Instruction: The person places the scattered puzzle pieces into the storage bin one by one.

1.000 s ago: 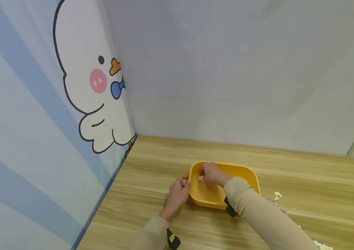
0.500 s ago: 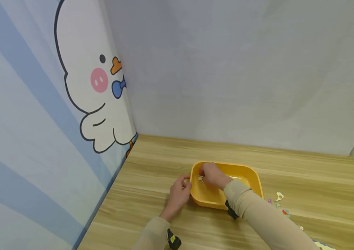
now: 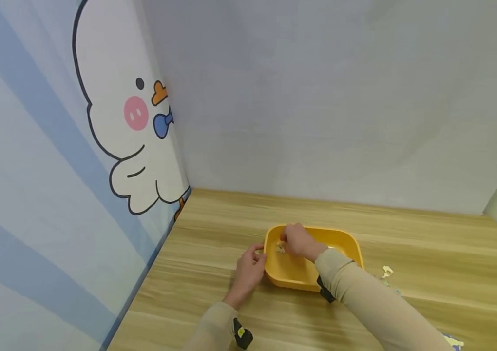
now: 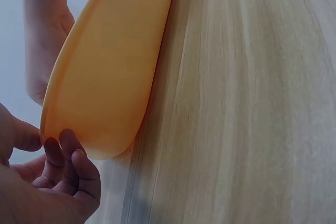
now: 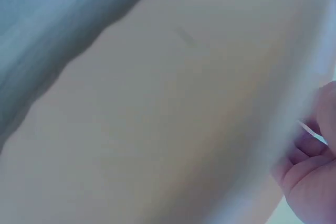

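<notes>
A yellow plastic tray (image 3: 290, 275) with rounded corners stands on the table. My left hand (image 3: 248, 268) holds the tray's left end, and in the left wrist view its curled fingers (image 4: 71, 148) are at the rim and outer wall. My right hand (image 3: 298, 242) reaches inside the tray at the left. It pinches a small pale flat piece (image 3: 280, 247) with an irregular outline. A thin light edge (image 5: 312, 131) shows between the fingers in the right wrist view, where the tray wall fills most of the picture. My right forearm hides part of the tray.
Small flat coloured pieces lie right of the tray, among them a pale yellow one (image 3: 387, 270). A larger blue and yellow piece (image 3: 453, 341) shows near the bottom right. The wood-grain table (image 3: 213, 234) meets a grey wall behind and a duck-printed panel (image 3: 136, 141) at left.
Both hands stay nearly where they were, with only a slight shift of the right hand and the pale piece. The whole view shifts a little.
</notes>
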A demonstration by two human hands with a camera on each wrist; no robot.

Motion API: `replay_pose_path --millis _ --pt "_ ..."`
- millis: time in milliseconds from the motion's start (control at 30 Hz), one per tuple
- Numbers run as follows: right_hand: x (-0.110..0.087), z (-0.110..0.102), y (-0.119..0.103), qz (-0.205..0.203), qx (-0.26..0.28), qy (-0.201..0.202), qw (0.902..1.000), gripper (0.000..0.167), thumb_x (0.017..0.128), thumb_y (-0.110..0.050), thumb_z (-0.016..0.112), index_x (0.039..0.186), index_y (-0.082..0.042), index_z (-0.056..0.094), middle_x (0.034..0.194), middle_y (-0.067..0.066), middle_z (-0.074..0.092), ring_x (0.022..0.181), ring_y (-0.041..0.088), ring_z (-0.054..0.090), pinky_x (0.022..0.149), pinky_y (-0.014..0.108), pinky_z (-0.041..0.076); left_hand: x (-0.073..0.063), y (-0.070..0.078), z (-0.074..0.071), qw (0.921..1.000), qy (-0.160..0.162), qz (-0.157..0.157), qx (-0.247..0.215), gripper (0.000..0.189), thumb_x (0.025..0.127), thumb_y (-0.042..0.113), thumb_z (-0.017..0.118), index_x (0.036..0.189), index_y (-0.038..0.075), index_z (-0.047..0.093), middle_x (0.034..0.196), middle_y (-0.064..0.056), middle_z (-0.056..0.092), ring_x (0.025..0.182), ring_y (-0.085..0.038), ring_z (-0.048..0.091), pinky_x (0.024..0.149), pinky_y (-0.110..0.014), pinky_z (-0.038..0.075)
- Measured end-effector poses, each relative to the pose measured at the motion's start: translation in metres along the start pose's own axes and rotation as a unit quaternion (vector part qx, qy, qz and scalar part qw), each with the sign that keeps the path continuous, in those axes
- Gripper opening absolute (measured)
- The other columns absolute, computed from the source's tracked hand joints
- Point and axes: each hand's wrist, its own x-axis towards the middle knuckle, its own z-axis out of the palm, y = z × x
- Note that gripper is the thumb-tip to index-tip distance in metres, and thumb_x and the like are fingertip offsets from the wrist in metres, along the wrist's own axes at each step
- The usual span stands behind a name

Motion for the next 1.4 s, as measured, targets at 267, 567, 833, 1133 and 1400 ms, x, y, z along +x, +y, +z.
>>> replay_pose_path --millis 267,567,833,1133,1400 --pt "-0.015 -0.019 0.004 -0.037 0.002 0.009 0.9993 0.012 0.081 0.004 0.069 0.092 0.006 0.071 0.087 0.014 0.067 0.082 0.028 0.063 0.073 0.039 0.052 -0.001 -0.001 0.004 0.9998 0.009 -0.007 0.017 0.026 0.094 0.006 0.055 0.118 -0.002 0.059 0.076 -0.010 0.058 0.057 -0.013 0.052 0.051 -0.027 0.045" --pt "-0.033 -0.035 0.014 -0.038 0.015 0.034 0.9986 0.018 0.083 -0.001 0.071 0.099 0.006 0.069 0.092 0.014 0.066 0.087 0.030 0.062 0.077 0.040 0.051 -0.002 0.000 0.004 0.9996 0.023 -0.004 0.017 0.026 0.093 0.005 0.055 0.118 -0.003 0.059 0.074 -0.011 0.058 0.056 -0.013 0.053 0.051 -0.029 0.047" --pt "-0.055 -0.056 0.029 -0.033 0.020 0.055 0.9977 0.020 0.084 -0.002 0.071 0.103 0.004 0.069 0.095 0.013 0.067 0.087 0.027 0.063 0.076 0.038 0.051 0.000 -0.003 0.006 0.9995 0.018 0.007 0.027 0.027 0.093 0.007 0.055 0.118 -0.004 0.060 0.074 -0.010 0.058 0.056 -0.014 0.054 0.052 -0.028 0.047" --pt "-0.072 -0.069 0.051 -0.041 0.004 0.053 0.9977 0.022 0.085 -0.005 0.070 0.105 0.004 0.068 0.096 0.014 0.066 0.088 0.027 0.062 0.078 0.039 0.050 -0.001 -0.005 0.004 0.9989 0.034 -0.010 0.030 0.027 0.094 0.007 0.055 0.118 -0.003 0.060 0.075 -0.010 0.058 0.055 -0.015 0.054 0.050 -0.028 0.047" --pt "-0.098 -0.081 0.080 -0.003 -0.001 0.076 0.9971 0.020 0.086 -0.006 0.069 0.102 0.004 0.068 0.094 0.013 0.066 0.088 0.028 0.061 0.078 0.041 0.049 -0.002 0.000 0.010 0.9990 0.032 -0.002 0.031 0.028 0.093 0.007 0.055 0.118 -0.004 0.060 0.075 -0.013 0.059 0.056 -0.014 0.054 0.052 -0.029 0.048"
